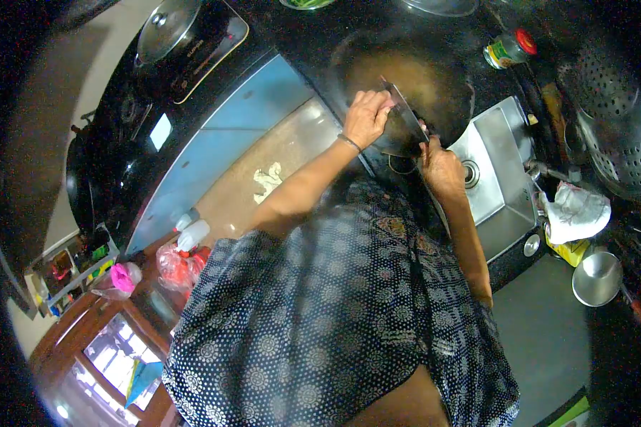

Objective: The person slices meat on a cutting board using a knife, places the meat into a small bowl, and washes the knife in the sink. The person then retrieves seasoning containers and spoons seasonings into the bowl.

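A knife [406, 112] is held over a round, dark-rimmed surface [445, 99] with a brown middle; whether this is a board or a pan cannot be told. The knife's long axis is laid on a slant across the view: the handle end is turned down and to the right, toward the person, and the tip is pointed up and to the left, away from the body. The blade is seen as a narrow strip, so its exact tilt cannot be made out.

The handle is mostly hidden by the right grip [443, 171], which is closed around it. The left grip [367, 117] is set just beside the blade, on its left side, with fingers bent; a small pinkish piece seems to be pinched there, though it is too small to be identified. A dark band [350, 142] is worn on the left wrist.

The round surface is carried by a dark bench [299, 32]. A steel sink [502, 171] is set into the bench to the right, near the right forearm. Beyond the sink, a jar [509, 50] with a red lid is seen, and a white cloth [578, 212] is bunched near the tap [545, 171]. At the far left, a glass lid [167, 30] is rested on a black cooker [210, 53].
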Demonstrator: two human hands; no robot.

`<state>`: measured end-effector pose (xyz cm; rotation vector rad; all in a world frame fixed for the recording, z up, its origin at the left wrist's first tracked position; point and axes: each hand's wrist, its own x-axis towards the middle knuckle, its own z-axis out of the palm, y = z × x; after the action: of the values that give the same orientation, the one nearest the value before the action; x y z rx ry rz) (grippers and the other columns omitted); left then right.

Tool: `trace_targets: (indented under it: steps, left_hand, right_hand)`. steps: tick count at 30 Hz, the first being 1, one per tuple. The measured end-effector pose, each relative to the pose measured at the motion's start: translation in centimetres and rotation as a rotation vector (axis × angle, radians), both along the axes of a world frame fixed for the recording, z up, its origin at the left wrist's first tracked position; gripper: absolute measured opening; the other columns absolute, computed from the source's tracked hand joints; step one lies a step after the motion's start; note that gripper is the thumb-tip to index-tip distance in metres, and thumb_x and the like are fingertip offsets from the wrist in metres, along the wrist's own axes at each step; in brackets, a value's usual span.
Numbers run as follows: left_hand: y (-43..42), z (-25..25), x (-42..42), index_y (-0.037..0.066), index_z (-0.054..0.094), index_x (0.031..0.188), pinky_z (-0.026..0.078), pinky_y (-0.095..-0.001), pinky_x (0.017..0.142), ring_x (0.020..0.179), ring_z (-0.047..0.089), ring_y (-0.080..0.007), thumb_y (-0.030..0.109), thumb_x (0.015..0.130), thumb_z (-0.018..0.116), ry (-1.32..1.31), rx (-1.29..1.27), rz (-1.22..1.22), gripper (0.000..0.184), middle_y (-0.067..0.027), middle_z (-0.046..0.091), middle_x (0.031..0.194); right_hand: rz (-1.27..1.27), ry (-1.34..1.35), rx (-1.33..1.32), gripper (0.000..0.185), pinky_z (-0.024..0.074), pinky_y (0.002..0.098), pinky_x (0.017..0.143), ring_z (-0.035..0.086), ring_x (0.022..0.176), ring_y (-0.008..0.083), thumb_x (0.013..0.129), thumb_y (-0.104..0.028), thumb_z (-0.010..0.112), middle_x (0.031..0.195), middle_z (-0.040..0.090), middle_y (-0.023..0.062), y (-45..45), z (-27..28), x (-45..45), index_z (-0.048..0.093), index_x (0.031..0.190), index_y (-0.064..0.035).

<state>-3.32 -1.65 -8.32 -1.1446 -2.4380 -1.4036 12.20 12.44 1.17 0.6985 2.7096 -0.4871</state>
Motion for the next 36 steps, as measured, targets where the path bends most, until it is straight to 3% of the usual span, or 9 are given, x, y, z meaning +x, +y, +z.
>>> trace_targets:
  steps: [13,19,21,26,28,36]
  left_hand:
    - [0.1,0.0,-0.3,0.005,0.065,0.102,0.046,-0.0439,0.082,0.09,0.055,-0.0361,0.018,0.091,0.059,0.012,-0.037,-0.055,0.018,-0.0149,0.063,0.098]
    - [0.1,-0.2,-0.3,0.005,0.066,0.1,0.045,-0.0426,0.083,0.09,0.055,-0.0355,0.019,0.092,0.059,-0.044,-0.049,-0.051,0.018,-0.0136,0.063,0.099]
    - [0.1,-0.1,-0.3,0.005,0.066,0.1,0.045,-0.0424,0.083,0.09,0.055,-0.0356,0.019,0.092,0.059,-0.035,-0.053,-0.05,0.017,-0.0138,0.063,0.098]
    - [0.1,-0.3,-0.2,0.005,0.066,0.098,0.046,-0.0429,0.082,0.09,0.055,-0.0359,0.019,0.092,0.059,-0.003,-0.039,-0.031,0.017,-0.0146,0.063,0.096]
    - [0.4,0.0,-0.3,0.005,0.066,0.097,0.046,-0.0434,0.082,0.091,0.055,-0.0364,0.019,0.092,0.059,-0.016,-0.035,-0.013,0.016,-0.0148,0.062,0.096]
    - [-0.1,-0.2,-0.1,0.007,0.067,0.097,0.046,-0.0438,0.082,0.091,0.055,-0.0371,0.019,0.089,0.061,-0.053,-0.042,-0.002,0.016,-0.0152,0.062,0.097]
  right_hand:
    - [0.063,-0.079,0.058,0.032,0.0519,0.0582,0.067,0.068,0.074,0.0451,0.102,-0.036,0.043,0.077,0.068,0.0258,0.9,0.7,-1.0,0.05,0.122,-0.0125]
    - [0.037,0.018,-0.084,0.033,0.0514,0.0602,0.069,0.066,0.076,0.0477,0.102,-0.036,0.044,0.08,0.068,0.0271,0.8,-2.8,-3.3,0.053,0.119,-0.009]
    - [0.118,0.054,0.024,0.03,0.0564,0.055,0.061,0.07,0.072,0.0413,0.102,-0.033,0.044,0.077,0.069,0.0223,0.3,-3.7,-4.9,0.055,0.107,-0.0058]
    - [0.101,0.101,0.04,0.027,0.0573,0.0535,0.063,0.071,0.073,0.04,0.102,-0.028,0.044,0.076,0.069,0.022,-0.1,-3.0,-4.4,0.055,0.106,-0.004]
    - [0.04,0.08,-0.068,0.033,0.0522,0.0598,0.069,0.066,0.075,0.0483,0.101,-0.035,0.045,0.078,0.067,0.028,-0.2,-2.8,-2.9,0.054,0.112,-0.0048]
    - [-0.005,-0.004,-0.038,0.035,0.0519,0.0585,0.068,0.066,0.074,0.0476,0.101,-0.035,0.046,0.078,0.067,0.0283,0.3,-3.3,0.3,0.053,0.118,-0.0056]
